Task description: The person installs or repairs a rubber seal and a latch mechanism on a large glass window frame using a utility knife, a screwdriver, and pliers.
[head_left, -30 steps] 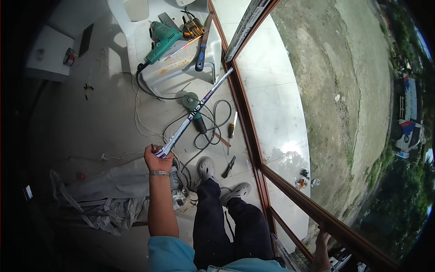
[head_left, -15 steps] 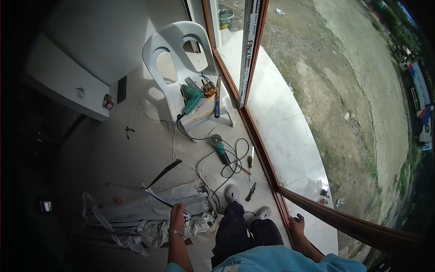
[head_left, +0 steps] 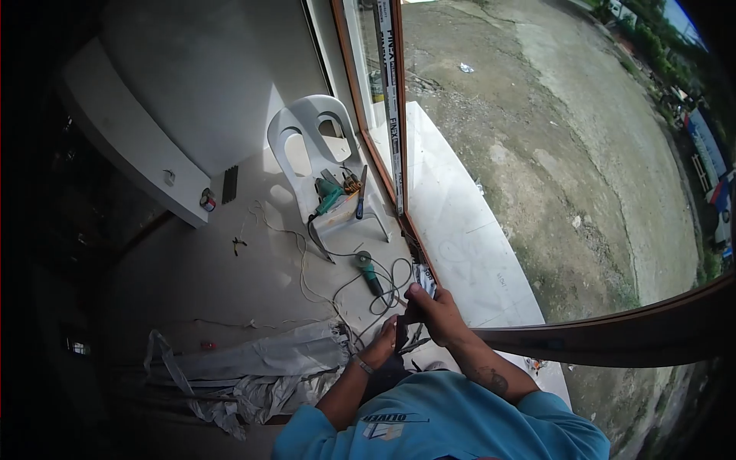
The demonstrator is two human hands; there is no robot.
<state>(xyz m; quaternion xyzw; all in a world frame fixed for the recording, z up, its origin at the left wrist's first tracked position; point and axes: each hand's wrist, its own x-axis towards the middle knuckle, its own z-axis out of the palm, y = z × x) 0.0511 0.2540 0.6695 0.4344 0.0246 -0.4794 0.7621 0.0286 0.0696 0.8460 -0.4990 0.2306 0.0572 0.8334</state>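
My left hand (head_left: pixel 381 343) and my right hand (head_left: pixel 435 316) are close together in front of my body, beside the brown door frame (head_left: pixel 424 253). Both are closed around a dark strip (head_left: pixel 414 312), the right hand a little farther forward with its thumb on top. Just beyond the right fingers shows a piece with white and silver printed film (head_left: pixel 424 278). My forearms and the hands themselves hide the lower part of the strip. On the floor just past the hands lies a green angle grinder (head_left: pixel 369 273) with its looped cord.
A white plastic chair (head_left: pixel 304 115) holds a green drill (head_left: pixel 328 201), a blue-handled tool (head_left: pixel 361 201) and other tools. Crumpled grey-white sheeting (head_left: pixel 284 360) covers the floor at left. Pliers (head_left: pixel 238 246) lie farther back. A glass door edge (head_left: pixel 613 341) swings across the right side.
My left hand has moved right and forward from over the sheeting with the strip. My right hand has come in from the door side to meet it. The view has shifted.
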